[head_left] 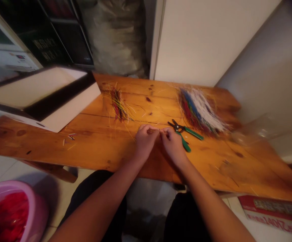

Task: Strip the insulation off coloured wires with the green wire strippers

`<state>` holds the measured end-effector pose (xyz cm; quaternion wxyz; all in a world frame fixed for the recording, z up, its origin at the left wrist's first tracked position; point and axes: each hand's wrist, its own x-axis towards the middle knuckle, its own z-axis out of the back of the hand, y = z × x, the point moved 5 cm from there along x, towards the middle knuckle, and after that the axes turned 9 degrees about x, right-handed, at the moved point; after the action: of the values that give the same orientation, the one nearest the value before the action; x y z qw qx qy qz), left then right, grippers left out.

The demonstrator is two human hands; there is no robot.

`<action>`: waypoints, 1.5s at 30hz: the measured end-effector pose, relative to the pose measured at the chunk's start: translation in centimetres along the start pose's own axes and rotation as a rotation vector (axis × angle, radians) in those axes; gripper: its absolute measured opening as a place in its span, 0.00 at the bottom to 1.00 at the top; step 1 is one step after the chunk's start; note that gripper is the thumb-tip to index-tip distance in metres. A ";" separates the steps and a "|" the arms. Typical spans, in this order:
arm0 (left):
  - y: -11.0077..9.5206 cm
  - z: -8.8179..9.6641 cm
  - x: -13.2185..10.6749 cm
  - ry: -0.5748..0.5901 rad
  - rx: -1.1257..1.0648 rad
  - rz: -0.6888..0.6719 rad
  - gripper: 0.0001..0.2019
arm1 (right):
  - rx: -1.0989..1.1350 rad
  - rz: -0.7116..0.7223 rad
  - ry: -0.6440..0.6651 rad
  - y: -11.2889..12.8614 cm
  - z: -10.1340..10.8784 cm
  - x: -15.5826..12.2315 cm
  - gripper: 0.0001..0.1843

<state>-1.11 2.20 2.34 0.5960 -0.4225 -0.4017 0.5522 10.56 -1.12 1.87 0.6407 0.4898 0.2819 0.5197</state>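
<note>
Thin wire ran between our fingertips, though the strand was too fine to see well. Our left hand and right hand met above the wooden bench, their fingers curled almost shut and pinched on the wire, tips nearly touching. Just right of the fingers lay green-handled wire strippers, close to our right hand. Ahead and right of the fingers sat a heap of white, blue, red and green wires; ahead and left, a smaller bunch of red, yellow and dark wires. Well left of the fingers, short wire offcuts lay near a white box. Far below and left of the fingers stood a pink tub, and far below and right, a cardboard carton
</note>
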 end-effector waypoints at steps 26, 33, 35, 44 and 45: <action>0.2 -0.2 -0.3 0.075 -0.289 -0.029 0.10 | 0.527 -0.208 0.097 2.0 0.7 0.6 0.12; 0.2 -0.7 -0.2 0.458 -0.511 0.138 0.14 | 1.031 -0.511 0.406 2.6 -0.2 -0.4 0.08; 0.0 -0.6 -0.2 0.510 -0.574 0.138 0.14 | 1.129 -0.559 0.467 2.8 -0.5 -0.6 0.07; -1.0 -0.1 -0.2 0.657 -0.682 0.106 0.11 | 1.240 -0.587 0.651 4.1 -0.9 -0.9 0.18; -1.1 0.0 -0.1 0.659 -0.684 0.104 0.11 | 1.253 -0.588 0.663 4.3 -1.0 -0.9 0.18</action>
<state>-0.81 2.03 3.37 0.4899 -0.7666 -0.3283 0.2542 7.77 -1.73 5.31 0.2374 0.4849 0.8199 0.1905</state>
